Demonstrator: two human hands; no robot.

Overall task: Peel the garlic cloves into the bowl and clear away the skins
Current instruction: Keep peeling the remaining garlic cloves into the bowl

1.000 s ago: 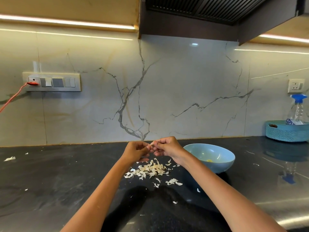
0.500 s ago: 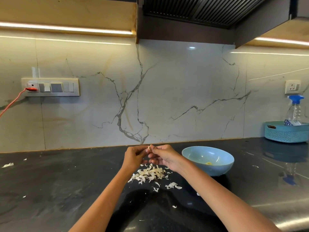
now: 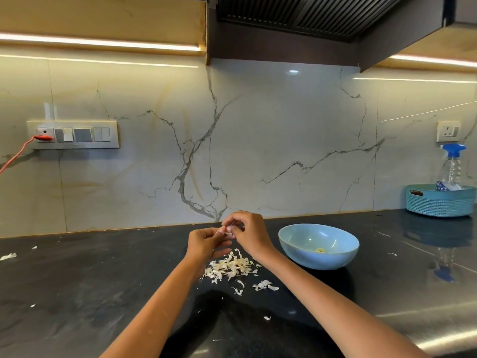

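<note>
- Head view: the left hand (image 3: 206, 242) and the right hand (image 3: 249, 233) meet above the black stone countertop (image 3: 77, 293), fingertips pinched together on one small pale garlic clove (image 3: 229, 231). Most of the clove is hidden by the fingers, so how much skin is left on it cannot be told.
- Head view: the pile of loose whitish papery garlic skins (image 3: 229, 267) lies directly below the hands. Working over that pile seems wise, so fresh flakes land in one place.
- Head view: the round light-blue bowl (image 3: 318, 257) stands just right of the right wrist, with something small and yellowish at its bottom. The short reach suggests the right hand should carry the bared clove over while the left lets go.
- Head view: my judgement is that the left hand should hold the clove steady while the right thumbnail lifts the skin from one end and strips it lengthwise.
- Head view: stray skin flakes (image 3: 7, 256) lie far left on the counter and more near the front edge; these need sweeping in with the pile later.
</note>
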